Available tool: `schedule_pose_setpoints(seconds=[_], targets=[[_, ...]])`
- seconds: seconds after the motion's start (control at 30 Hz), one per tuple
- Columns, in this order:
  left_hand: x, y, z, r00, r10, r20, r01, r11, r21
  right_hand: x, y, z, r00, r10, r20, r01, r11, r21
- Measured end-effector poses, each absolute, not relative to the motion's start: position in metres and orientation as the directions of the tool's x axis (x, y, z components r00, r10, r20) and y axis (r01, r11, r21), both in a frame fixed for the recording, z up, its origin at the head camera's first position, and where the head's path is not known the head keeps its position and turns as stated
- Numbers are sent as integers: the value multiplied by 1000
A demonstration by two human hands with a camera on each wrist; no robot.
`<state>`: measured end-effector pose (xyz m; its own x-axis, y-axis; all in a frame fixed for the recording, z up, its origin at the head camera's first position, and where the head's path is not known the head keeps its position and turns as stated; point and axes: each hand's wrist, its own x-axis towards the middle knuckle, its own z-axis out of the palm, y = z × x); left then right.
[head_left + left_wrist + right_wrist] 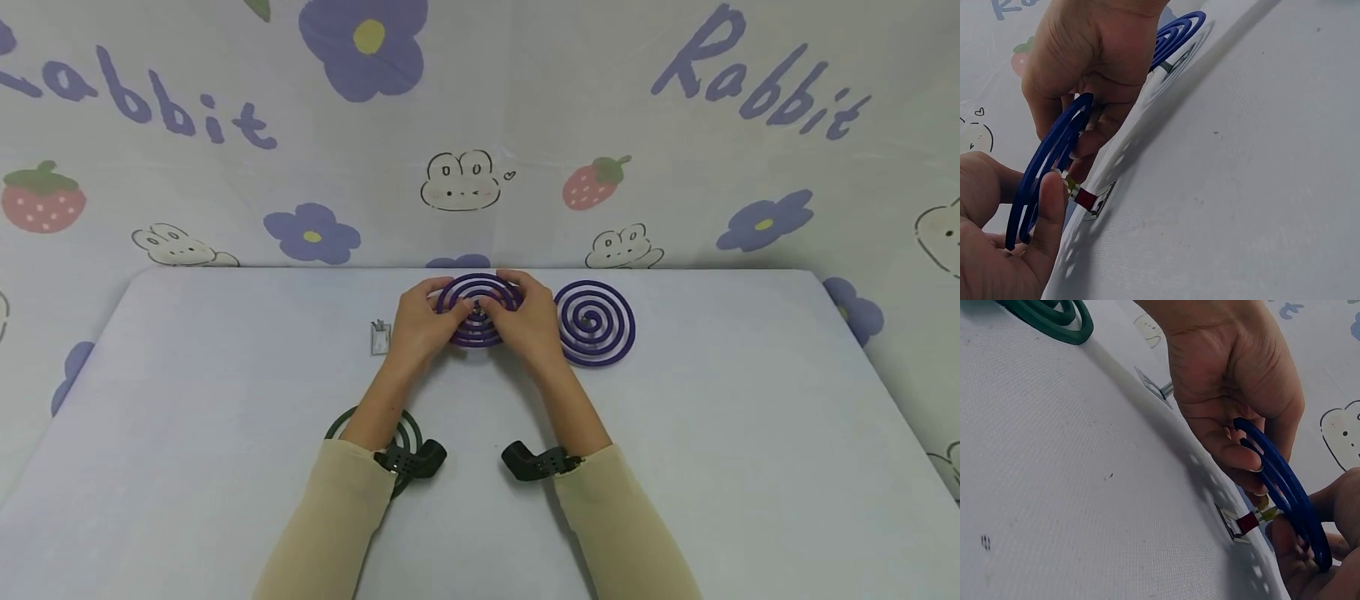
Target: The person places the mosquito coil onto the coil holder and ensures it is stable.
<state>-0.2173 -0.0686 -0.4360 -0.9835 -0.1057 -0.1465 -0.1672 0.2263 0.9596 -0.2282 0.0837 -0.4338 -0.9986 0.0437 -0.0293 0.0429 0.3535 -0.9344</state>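
Note:
Near the back edge of the table, a purple-blue mosquito coil (pixel 478 342) is held up between both hands. My left hand (pixel 420 323) grips its left side, and my right hand (pixel 534 323) grips its right side. Both thumbs press close to the coil's centre. Beneath it, a small metal coil stand (pixel 1105 199) shows in the wrist views, with a red and a yellowish part on its upright. Whether the coil's centre sits on the stand's tip is hidden by the fingers.
Right of my right hand, a second purple coil (pixel 594 362) is raised on a stand (pixel 1169 66). Another metal stand (pixel 380 338) is left of my left hand. A green coil (pixel 415 433) lies partly under my left forearm. A printed cloth hangs behind the table.

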Motion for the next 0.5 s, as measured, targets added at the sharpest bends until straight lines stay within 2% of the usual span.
schedule_pose_setpoints(seconds=[0.5], targets=[[-218,-69,-435,-982,-108,-152,-173,220,960,-228,81,-431,-993,92,-75,101,328,-939]])
